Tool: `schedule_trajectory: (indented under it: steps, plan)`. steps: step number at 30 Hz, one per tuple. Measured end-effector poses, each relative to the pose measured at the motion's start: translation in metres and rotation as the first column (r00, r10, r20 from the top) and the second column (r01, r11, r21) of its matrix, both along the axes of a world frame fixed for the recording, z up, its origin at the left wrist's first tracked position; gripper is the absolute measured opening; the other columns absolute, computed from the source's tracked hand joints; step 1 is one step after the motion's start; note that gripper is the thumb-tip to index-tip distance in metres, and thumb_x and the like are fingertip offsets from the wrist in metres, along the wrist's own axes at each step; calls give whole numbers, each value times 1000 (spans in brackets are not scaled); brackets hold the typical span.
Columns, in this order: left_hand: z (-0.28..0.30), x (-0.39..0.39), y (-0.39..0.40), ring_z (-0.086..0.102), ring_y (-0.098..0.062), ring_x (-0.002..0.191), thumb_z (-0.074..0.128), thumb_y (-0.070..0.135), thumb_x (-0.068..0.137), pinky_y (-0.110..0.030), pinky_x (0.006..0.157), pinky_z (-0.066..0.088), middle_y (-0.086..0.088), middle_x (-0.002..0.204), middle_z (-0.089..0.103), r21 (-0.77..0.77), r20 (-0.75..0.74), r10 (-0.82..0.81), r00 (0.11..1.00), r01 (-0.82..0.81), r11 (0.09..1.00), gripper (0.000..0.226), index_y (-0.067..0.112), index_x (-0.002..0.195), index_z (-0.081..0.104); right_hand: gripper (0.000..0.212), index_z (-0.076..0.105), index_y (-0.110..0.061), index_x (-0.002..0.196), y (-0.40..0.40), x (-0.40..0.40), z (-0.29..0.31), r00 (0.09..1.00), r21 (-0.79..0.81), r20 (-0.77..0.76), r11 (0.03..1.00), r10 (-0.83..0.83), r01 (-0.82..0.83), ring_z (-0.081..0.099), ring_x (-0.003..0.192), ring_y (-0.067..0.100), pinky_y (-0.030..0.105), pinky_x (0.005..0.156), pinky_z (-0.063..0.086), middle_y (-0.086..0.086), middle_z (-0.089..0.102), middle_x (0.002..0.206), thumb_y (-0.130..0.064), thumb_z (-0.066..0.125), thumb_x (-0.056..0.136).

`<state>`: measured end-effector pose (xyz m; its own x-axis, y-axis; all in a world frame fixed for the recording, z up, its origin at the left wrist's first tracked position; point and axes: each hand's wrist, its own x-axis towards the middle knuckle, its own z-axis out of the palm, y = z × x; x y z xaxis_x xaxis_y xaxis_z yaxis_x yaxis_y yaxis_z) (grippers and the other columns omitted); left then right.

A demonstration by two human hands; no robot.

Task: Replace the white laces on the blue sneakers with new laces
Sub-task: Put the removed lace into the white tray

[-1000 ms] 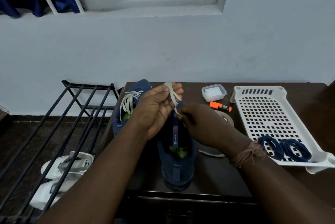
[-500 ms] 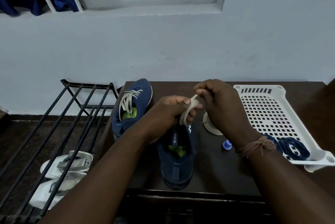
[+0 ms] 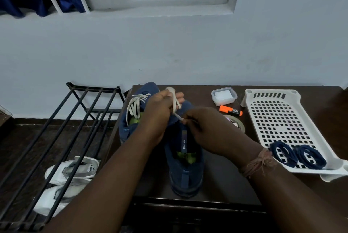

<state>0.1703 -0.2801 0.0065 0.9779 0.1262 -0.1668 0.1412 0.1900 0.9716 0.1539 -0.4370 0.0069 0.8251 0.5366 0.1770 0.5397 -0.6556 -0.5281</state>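
Observation:
A blue sneaker [image 3: 185, 168] stands heel toward me on the dark table [image 3: 222, 181], no lace visible in it. Above its toe my left hand [image 3: 160, 114] holds a white lace [image 3: 174, 100] wound in loops around its fingers. My right hand [image 3: 205, 129] pinches the free end of that lace just right of the left hand. A second blue sneaker [image 3: 135, 106] with its white lace still threaded lies behind my left hand at the table's left edge. Two coiled dark blue laces [image 3: 298, 155] lie in the near corner of the white tray [image 3: 278, 119].
A small clear box [image 3: 224, 96], an orange marker [image 3: 230, 110] and a roll of tape [image 3: 236, 122] sit between the hands and the tray. A black metal rack [image 3: 56, 132] stands to the left, with white shoes [image 3: 75, 169] on the floor under it.
My right hand swung out to the right with the lace end, then came back down near the left hand. The lace is wound again around my left fingers.

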Motion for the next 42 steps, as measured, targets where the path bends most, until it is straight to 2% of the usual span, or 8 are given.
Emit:
schedule_trajectory:
  steps: [4, 8, 14, 18, 22, 28, 38, 42]
  plan:
    - [-2, -10, -1, 64, -15, 76, 42, 33, 107, -37, 80, 51, -12, 84, 72, 463, 37, -256, 966, 211, 861, 41, 8, 90, 70, 11, 69, -21, 86, -11, 8, 13, 951, 142, 279, 985, -136, 99, 57, 79, 12, 30, 73, 44, -5, 60, 84, -13, 62, 91]
    - [3, -17, -6, 59, -8, 71, 40, 25, 110, -24, 71, 49, -1, 79, 68, 310, 2, -448, 894, 425, 850, 39, 9, 99, 73, 9, 73, -22, 88, -26, 19, 15, 900, 266, 332, 943, -282, 197, 55, 77, 5, 29, 75, 43, -8, 59, 84, -15, 67, 85]
    - [8, -13, -4, 53, -11, 69, 43, 18, 106, -21, 70, 49, -4, 78, 58, -175, 96, -480, 872, 490, 854, 35, -5, 115, 68, 13, 77, -20, 84, -30, 20, 4, 928, 294, 70, 896, -366, 331, 56, 71, -4, 7, 68, 37, -12, 66, 75, -12, 67, 89]
    - [10, -8, 1, 70, -15, 91, 43, 9, 105, -25, 82, 58, -11, 103, 72, -401, 128, -323, 938, 346, 848, 32, -4, 125, 64, 16, 69, -14, 79, -11, 8, -2, 972, 105, -22, 966, -235, 236, 57, 69, 13, 25, 65, 40, 0, 67, 77, -12, 62, 93]
    - [4, -4, -1, 70, -22, 113, 42, 4, 107, -26, 88, 58, -18, 124, 70, -344, 78, -156, 985, 173, 923, 31, -5, 132, 57, 19, 67, -15, 80, 5, 2, -6, 981, 19, -34, 981, -193, 194, 60, 76, 18, 34, 69, 49, 2, 66, 80, -11, 55, 94]
    - [-3, -6, -14, 72, -13, 100, 61, 7, 99, -27, 90, 57, -5, 105, 77, -106, 47, -98, 994, 103, 989, 22, 8, 121, 65, 15, 72, -17, 81, 7, -10, 1, 935, 122, 136, 942, -329, 314, 60, 68, 15, 31, 65, 48, -1, 68, 75, -20, 62, 92]
    - [-5, -11, -23, 66, -19, 119, 44, 1, 106, -25, 89, 57, -17, 131, 65, -331, -40, -8, 999, -6, 944, 33, -6, 136, 53, 18, 56, -24, 102, 25, -14, -14, 852, 499, -137, 708, -505, 499, 68, 73, 7, 37, 67, 55, -5, 70, 75, -11, 63, 90]
    - [-8, -16, -23, 67, -22, 118, 38, 8, 108, -31, 98, 56, -16, 129, 67, -303, -20, 28, 999, -33, 953, 32, -2, 134, 54, 16, 72, -16, 96, 29, -11, -21, 853, 358, 58, 808, -519, 468, 65, 80, 16, 36, 75, 53, 1, 71, 87, -10, 57, 94]
